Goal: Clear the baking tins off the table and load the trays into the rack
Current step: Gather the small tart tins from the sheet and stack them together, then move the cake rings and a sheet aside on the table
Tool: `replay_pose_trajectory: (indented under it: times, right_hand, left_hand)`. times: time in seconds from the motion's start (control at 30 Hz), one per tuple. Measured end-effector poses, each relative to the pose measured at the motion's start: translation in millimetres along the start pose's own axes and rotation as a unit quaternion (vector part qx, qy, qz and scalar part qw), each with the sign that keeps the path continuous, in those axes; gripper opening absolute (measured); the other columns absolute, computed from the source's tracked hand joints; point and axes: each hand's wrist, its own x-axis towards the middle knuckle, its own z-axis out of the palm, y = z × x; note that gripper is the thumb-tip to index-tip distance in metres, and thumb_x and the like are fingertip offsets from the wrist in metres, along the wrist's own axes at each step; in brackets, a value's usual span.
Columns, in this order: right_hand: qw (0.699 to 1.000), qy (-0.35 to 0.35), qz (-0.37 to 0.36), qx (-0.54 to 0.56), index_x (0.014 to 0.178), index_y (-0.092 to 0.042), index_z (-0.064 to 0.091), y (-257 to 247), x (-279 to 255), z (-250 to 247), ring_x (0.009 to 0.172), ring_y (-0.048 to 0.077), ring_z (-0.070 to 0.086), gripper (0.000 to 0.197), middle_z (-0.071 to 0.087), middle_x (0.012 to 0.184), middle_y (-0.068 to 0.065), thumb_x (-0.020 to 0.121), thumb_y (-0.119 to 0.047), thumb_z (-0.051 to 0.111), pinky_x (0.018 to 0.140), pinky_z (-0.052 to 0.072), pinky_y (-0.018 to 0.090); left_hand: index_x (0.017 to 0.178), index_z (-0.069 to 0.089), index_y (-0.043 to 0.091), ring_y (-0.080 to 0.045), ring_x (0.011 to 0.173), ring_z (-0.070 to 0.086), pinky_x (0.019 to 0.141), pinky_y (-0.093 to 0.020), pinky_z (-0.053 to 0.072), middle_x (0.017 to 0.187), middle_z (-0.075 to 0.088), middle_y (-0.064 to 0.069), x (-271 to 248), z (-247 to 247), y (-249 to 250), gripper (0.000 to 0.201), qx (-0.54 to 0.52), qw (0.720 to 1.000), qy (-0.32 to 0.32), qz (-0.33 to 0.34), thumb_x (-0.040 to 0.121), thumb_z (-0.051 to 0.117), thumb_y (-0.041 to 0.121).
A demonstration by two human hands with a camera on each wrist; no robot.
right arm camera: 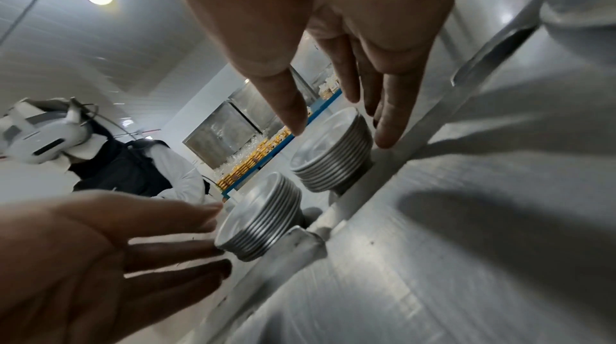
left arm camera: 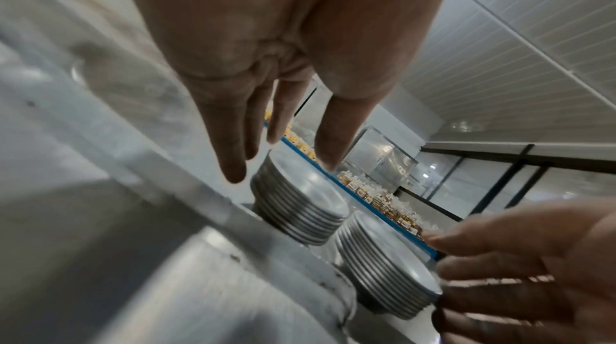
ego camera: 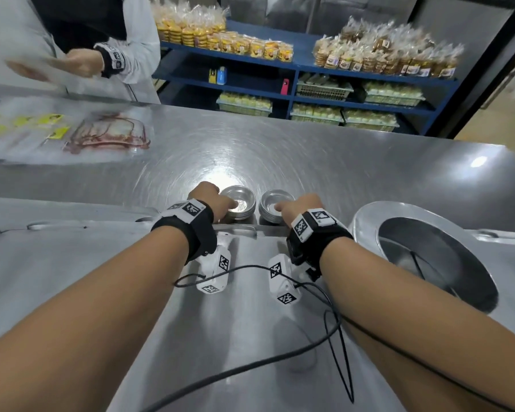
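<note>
Two stacks of small round aluminium baking tins stand side by side on the steel table (ego camera: 309,162), just past the rim of a large metal tray (ego camera: 244,322). My left hand (ego camera: 223,203) reaches over the left stack (ego camera: 240,203), thumb on the top tin. In the left wrist view its fingers (left arm camera: 233,165) hang straight beside that stack (left arm camera: 300,207), not closed round it. My right hand (ego camera: 286,208) reaches the right stack (ego camera: 272,205) the same way; the right wrist view shows its straight fingers (right arm camera: 386,136) flanking the stack (right arm camera: 333,160).
A big round metal bowl (ego camera: 428,257) lies at the tray's right. Clear plastic bags (ego camera: 72,135) with yellow labels cover the table's far left, where another person in a white coat (ego camera: 131,40) works. Blue shelves (ego camera: 295,66) of packed baked goods stand behind.
</note>
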Motion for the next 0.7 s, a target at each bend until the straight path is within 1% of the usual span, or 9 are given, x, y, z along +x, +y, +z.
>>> replay_pose_trajectory:
  times: [0.07, 0.1, 0.17, 0.27, 0.37, 0.43, 0.5, 0.6, 0.7]
  right_hand:
    - [0.999, -0.002, -0.023, -0.031, 0.101, -0.004, 0.062, -7.4, -12.2, -7.5, 0.081, 0.026, 0.062, 0.027, 0.066, 0.100, 0.012, 0.087, -0.025, 0.071, 0.054, 0.039, 0.022]
    - [0.998, -0.005, -0.033, -0.046, 0.101, -0.002, 0.063, -11.3, -19.6, -11.7, 0.077, 0.024, 0.058, 0.028, 0.064, 0.097, 0.011, 0.087, -0.025, 0.071, 0.050, 0.037, 0.022]
    - [0.996, -0.002, -0.056, -0.068, 0.105, 0.001, 0.065, -19.4, -35.5, -20.0, 0.075, 0.022, 0.058, 0.031, 0.065, 0.096, 0.011, 0.087, -0.024, 0.071, 0.049, 0.040, 0.022]
    - [0.992, 0.014, -0.096, -0.079, 0.114, 0.001, 0.066, -27.2, -61.0, -39.4, 0.100, 0.024, 0.067, 0.034, 0.069, 0.112, 0.012, 0.087, -0.020, 0.070, 0.078, 0.054, 0.028]
    - [0.988, 0.014, -0.135, -0.075, 0.119, -0.003, 0.066, -26.5, -84.0, -69.8, 0.106, 0.024, 0.064, 0.040, 0.066, 0.120, 0.009, 0.084, -0.021, 0.072, 0.072, 0.046, 0.025]
    - [0.985, 0.029, -0.153, -0.078, 0.120, -0.007, 0.065, -19.1, -94.8, -95.5, 0.106, 0.024, 0.064, 0.040, 0.066, 0.121, 0.007, 0.083, -0.022, 0.072, 0.072, 0.039, 0.021]
    - [0.981, 0.051, -0.164, -0.091, 0.116, -0.007, 0.066, -8.0, -101.5, -123.8, 0.104, 0.025, 0.064, 0.035, 0.067, 0.118, 0.009, 0.085, -0.022, 0.070, 0.073, 0.041, 0.022]
    - [0.978, 0.060, -0.155, -0.121, 0.109, 0.000, 0.067, 15.7, -103.9, -169.7, 0.102, 0.029, 0.065, 0.029, 0.068, 0.113, 0.014, 0.085, -0.018, 0.067, 0.077, 0.049, 0.030]
    - [0.977, 0.064, -0.126, -0.162, 0.106, -0.005, 0.066, 48.1, -99.6, -214.4, 0.101, 0.031, 0.063, 0.028, 0.068, 0.110, 0.013, 0.084, -0.021, 0.068, 0.076, 0.048, 0.029]
  left_hand:
    - [0.080, 0.052, 0.019, -0.024, 0.089, 0.055, 0.080, -0.031, 0.044, 0.092, 0.059, -0.002, -10.3, -6.6, 4.7, 0.023, 0.032, 0.999, 0.018, 0.025, 0.084, 0.074, 0.023]
    - [0.089, 0.057, 0.019, -0.022, 0.090, 0.054, 0.078, -0.030, 0.041, 0.098, 0.061, -0.002, -16.4, -9.8, 7.7, 0.017, 0.044, 0.998, 0.024, 0.041, 0.085, 0.073, 0.024]
    - [0.116, 0.062, 0.016, -0.016, 0.089, 0.060, 0.075, -0.025, 0.042, 0.111, 0.066, -0.001, -30.9, -17.5, 15.7, 0.035, 0.060, 0.995, 0.025, 0.078, 0.085, 0.073, 0.029]
    - [0.110, 0.063, 0.023, -0.008, 0.079, 0.064, 0.064, -0.022, 0.045, 0.101, 0.070, 0.005, -56.8, -27.9, 34.2, 0.032, 0.078, 0.990, 0.002, 0.117, 0.083, 0.075, 0.035]
    - [0.110, 0.066, 0.023, -0.016, 0.090, 0.068, 0.077, -0.029, 0.054, 0.107, 0.071, 0.000, -86.4, -27.7, 59.0, 0.027, 0.104, 0.984, -0.013, 0.146, 0.083, 0.073, 0.027]
    - [0.114, 0.066, 0.020, -0.016, 0.089, 0.066, 0.070, -0.027, 0.052, 0.104, 0.070, 0.001, -108.1, -20.2, 78.2, 0.029, 0.116, 0.981, -0.025, 0.154, 0.086, 0.071, 0.022]
    - [0.120, 0.065, 0.017, -0.017, 0.090, 0.065, 0.072, -0.026, 0.051, 0.105, 0.069, 0.001, -131.0, -8.2, 98.4, 0.032, 0.137, 0.975, -0.035, 0.169, 0.088, 0.069, 0.021]
    - [0.125, 0.064, 0.017, -0.021, 0.106, 0.063, 0.090, -0.031, 0.051, 0.119, 0.068, -0.002, -160.4, 17.8, 125.8, 0.038, 0.168, 0.969, -0.038, 0.177, 0.088, 0.068, 0.026]
    - [0.130, 0.060, 0.017, -0.023, 0.115, 0.060, 0.094, -0.031, 0.048, 0.128, 0.064, -0.005, -184.9, 50.3, 147.7, 0.046, 0.208, 0.962, -0.047, 0.170, 0.088, 0.069, 0.035]
